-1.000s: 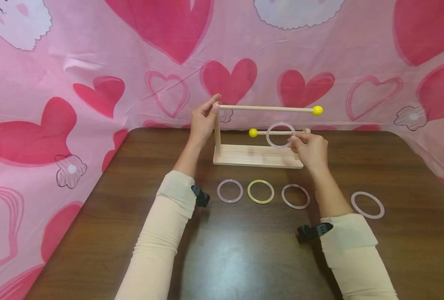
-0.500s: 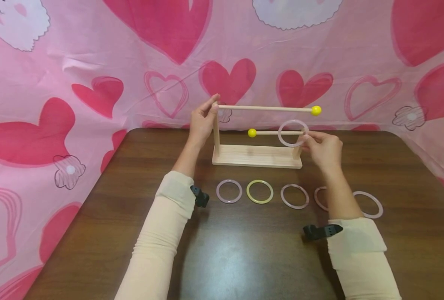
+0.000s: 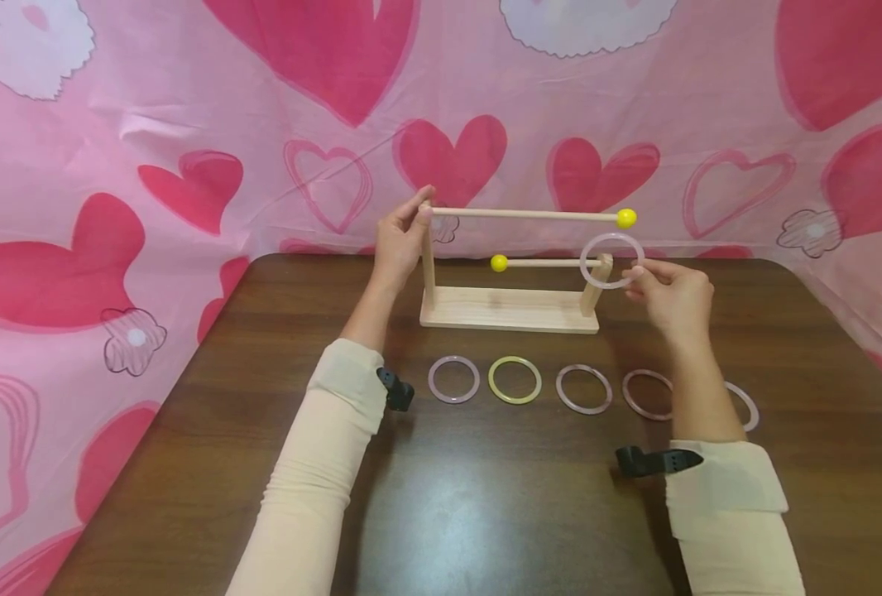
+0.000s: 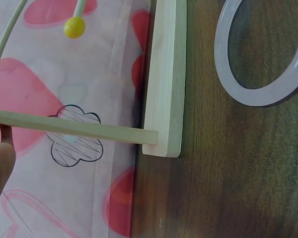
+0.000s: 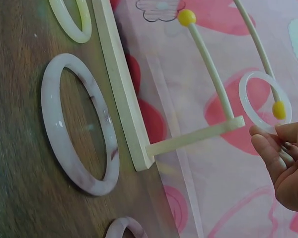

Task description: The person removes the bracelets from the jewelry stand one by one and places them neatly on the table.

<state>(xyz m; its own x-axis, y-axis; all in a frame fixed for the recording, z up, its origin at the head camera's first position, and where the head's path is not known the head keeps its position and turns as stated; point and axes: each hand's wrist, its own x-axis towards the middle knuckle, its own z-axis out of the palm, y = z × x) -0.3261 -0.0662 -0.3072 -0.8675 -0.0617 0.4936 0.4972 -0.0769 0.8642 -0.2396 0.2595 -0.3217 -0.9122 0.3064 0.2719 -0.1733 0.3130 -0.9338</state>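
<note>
A wooden bangle stand (image 3: 508, 310) has two rods at different heights, each tipped with a yellow ball. My left hand (image 3: 400, 242) grips the top of its left post (image 3: 429, 265), where the upper rod (image 3: 523, 214) begins. With thumb and fingertips, my right hand (image 3: 675, 300) pinches a pale lavender bangle (image 3: 611, 237) by its lower right edge. In the head view this bangle stands upright in the air, overlapping the short right post (image 3: 594, 294) just below the upper rod's yellow ball (image 3: 626, 218). The right wrist view shows that ball inside the bangle's outline.
In front of the stand, several bangles lie in a row on the dark wooden table (image 3: 448, 513): a lavender bangle (image 3: 431, 380) at left, a yellow bangle (image 3: 515, 402), then more pale ones. My right forearm partly covers the rightmost bangle (image 3: 752, 410). A pink heart-patterned cloth (image 3: 277, 99) hangs behind.
My right hand has moved the pinched bangle to the right, from in front of the lower rod to the right post. The left hand has kept its grip on the stand.
</note>
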